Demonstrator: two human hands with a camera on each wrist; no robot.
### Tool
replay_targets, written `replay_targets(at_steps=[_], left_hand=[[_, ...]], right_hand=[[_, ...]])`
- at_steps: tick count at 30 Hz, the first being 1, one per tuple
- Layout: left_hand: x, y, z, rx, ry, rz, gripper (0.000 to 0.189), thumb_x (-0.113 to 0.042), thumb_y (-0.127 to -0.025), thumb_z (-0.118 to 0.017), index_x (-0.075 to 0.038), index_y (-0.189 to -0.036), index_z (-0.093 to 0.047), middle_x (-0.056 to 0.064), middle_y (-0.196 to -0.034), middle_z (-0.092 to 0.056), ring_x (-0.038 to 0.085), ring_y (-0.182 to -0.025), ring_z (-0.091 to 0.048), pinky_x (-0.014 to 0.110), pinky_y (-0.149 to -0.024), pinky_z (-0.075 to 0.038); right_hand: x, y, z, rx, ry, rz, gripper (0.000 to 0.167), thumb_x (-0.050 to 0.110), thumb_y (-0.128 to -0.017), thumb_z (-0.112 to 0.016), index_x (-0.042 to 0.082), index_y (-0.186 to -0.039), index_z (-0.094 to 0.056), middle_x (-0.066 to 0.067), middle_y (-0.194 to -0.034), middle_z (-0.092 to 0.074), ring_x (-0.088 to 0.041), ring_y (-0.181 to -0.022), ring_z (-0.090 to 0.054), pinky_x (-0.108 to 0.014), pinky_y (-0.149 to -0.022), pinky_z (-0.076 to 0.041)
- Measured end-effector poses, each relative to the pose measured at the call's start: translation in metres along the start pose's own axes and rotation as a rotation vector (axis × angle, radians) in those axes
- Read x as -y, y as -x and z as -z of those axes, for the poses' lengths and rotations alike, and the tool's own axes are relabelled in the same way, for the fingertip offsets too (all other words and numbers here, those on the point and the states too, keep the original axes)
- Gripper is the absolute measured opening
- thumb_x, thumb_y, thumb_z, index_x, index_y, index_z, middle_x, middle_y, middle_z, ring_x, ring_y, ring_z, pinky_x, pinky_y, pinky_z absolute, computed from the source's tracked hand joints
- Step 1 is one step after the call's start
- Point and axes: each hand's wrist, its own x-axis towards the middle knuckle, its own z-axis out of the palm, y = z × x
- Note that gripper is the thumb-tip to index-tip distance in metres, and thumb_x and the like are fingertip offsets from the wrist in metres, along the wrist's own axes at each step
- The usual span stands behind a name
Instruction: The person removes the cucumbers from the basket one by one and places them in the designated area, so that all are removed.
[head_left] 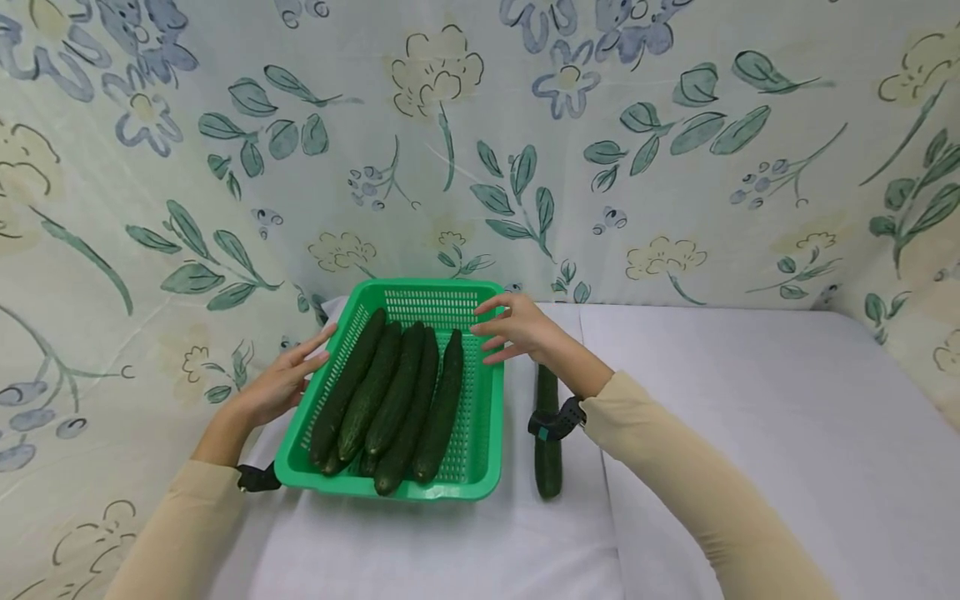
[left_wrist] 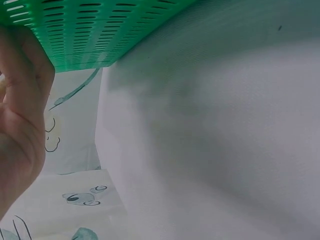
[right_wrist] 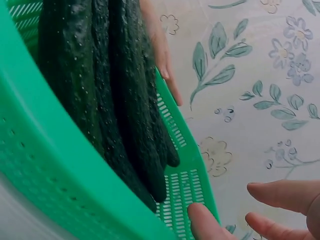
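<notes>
A green plastic basket (head_left: 491, 433) with slotted walls holds several dark green cucumbers (head_left: 397, 387), lying side by side toward its left. My left hand (head_left: 273, 387) is against the outside of the basket's left rim, its visible fingers fairly straight. In the left wrist view that hand (left_wrist: 22, 115) reaches behind the slotted wall, which hides its fingertips. Beside the upper right rim, my right hand (head_left: 521, 329) has its fingers spread and holds nothing. One more cucumber (head_left: 549, 467) lies outside the basket on the right, partly covered by my right forearm and wrist strap.
White cloth (head_left: 697, 392) covers the table, extending far to the right of the basket. Behind and to the left hangs a flower-patterned curtain (head_left: 420, 200). Black straps (head_left: 555, 421) sit around both wrists.
</notes>
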Motion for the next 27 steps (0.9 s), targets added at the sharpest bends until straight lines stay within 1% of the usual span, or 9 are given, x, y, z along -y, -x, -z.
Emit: replay_targets(at_steps=[4, 8, 10, 15, 17, 20, 23, 27], left_hand=[[0.0, 0.0, 0.0, 0.009, 0.01, 0.001, 0.057, -0.025, -0.112, -0.033, -0.024, -0.162, -0.007, -0.007, -0.14, -0.053, 0.007, -0.056, -0.052, 0.022, -0.054, -0.043], [0.0, 0.0, 0.0, 0.012, 0.021, 0.004, 0.057, -0.024, -0.112, -0.032, -0.023, -0.162, -0.006, -0.007, -0.138, -0.055, 0.008, -0.063, -0.057, 0.023, -0.058, -0.047], [-0.001, 0.0, 0.0, 0.012, 0.025, 0.008, 0.057, -0.025, -0.112, -0.032, -0.024, -0.162, -0.006, -0.007, -0.137, -0.056, 0.008, -0.061, -0.056, 0.023, -0.058, -0.047], [-0.001, 0.001, 0.0, 0.013, 0.028, 0.013, 0.058, -0.026, -0.112, -0.033, -0.024, -0.162, -0.006, -0.007, -0.137, -0.056, 0.007, -0.054, -0.05, 0.022, -0.056, -0.046], [0.0, 0.001, 0.001, 0.016, 0.03, 0.012, 0.058, -0.026, -0.112, -0.034, -0.025, -0.162, -0.006, -0.006, -0.138, -0.055, 0.008, -0.058, -0.054, 0.023, -0.058, -0.047], [0.001, 0.0, 0.001, 0.022, 0.035, 0.006, 0.058, -0.025, -0.112, -0.033, -0.025, -0.162, -0.005, -0.006, -0.139, -0.054, 0.009, -0.066, -0.06, 0.024, -0.061, -0.049], [0.001, 0.0, 0.001, 0.026, 0.038, -0.001, 0.057, -0.025, -0.112, -0.033, -0.024, -0.162, -0.005, -0.006, -0.136, -0.057, 0.009, -0.066, -0.06, 0.023, -0.059, -0.048], [0.0, 0.0, 0.001, 0.025, 0.032, -0.005, 0.057, -0.024, -0.112, -0.032, -0.023, -0.162, -0.006, -0.007, -0.131, -0.061, 0.008, -0.062, -0.056, 0.022, -0.055, -0.045]], right_hand=[[-0.002, -0.005, -0.013, 0.018, -0.009, -0.018, 0.04, 0.002, -0.095, -0.067, 0.0, -0.133, -0.053, -0.025, -0.128, -0.053, -0.045, -0.106, -0.064, -0.05, -0.079, -0.057], [-0.005, -0.01, -0.025, 0.019, -0.011, -0.015, 0.04, 0.001, -0.094, -0.067, -0.002, -0.132, -0.053, -0.025, -0.125, -0.055, -0.047, -0.107, -0.063, -0.052, -0.08, -0.056], [-0.006, -0.013, -0.03, 0.015, -0.02, -0.015, 0.04, 0.0, -0.094, -0.067, -0.003, -0.131, -0.054, -0.024, -0.124, -0.056, -0.046, -0.105, -0.064, -0.052, -0.078, -0.056], [-0.007, -0.018, -0.04, 0.014, -0.026, -0.031, 0.037, 0.0, -0.094, -0.068, -0.001, -0.129, -0.055, -0.023, -0.12, -0.058, -0.047, -0.106, -0.063, -0.049, -0.073, -0.058], [-0.008, -0.02, -0.042, 0.015, -0.023, -0.041, 0.035, 0.0, -0.094, -0.067, 0.0, -0.128, -0.056, -0.023, -0.12, -0.058, -0.047, -0.106, -0.062, -0.049, -0.072, -0.058], [-0.009, -0.022, -0.047, 0.021, -0.018, -0.06, 0.035, 0.001, -0.095, -0.068, 0.001, -0.128, -0.056, -0.024, -0.124, -0.054, -0.048, -0.11, -0.06, -0.05, -0.072, -0.058], [-0.011, -0.023, -0.051, 0.024, 0.004, -0.074, 0.037, 0.002, -0.094, -0.068, 0.0, -0.129, -0.055, -0.025, -0.13, -0.051, -0.049, -0.115, -0.057, -0.051, -0.074, -0.057], [-0.014, -0.025, -0.055, 0.018, 0.049, -0.086, 0.042, 0.004, -0.094, -0.069, -0.002, -0.133, -0.054, -0.025, -0.138, -0.044, -0.048, -0.12, -0.053, -0.053, -0.08, -0.056]])
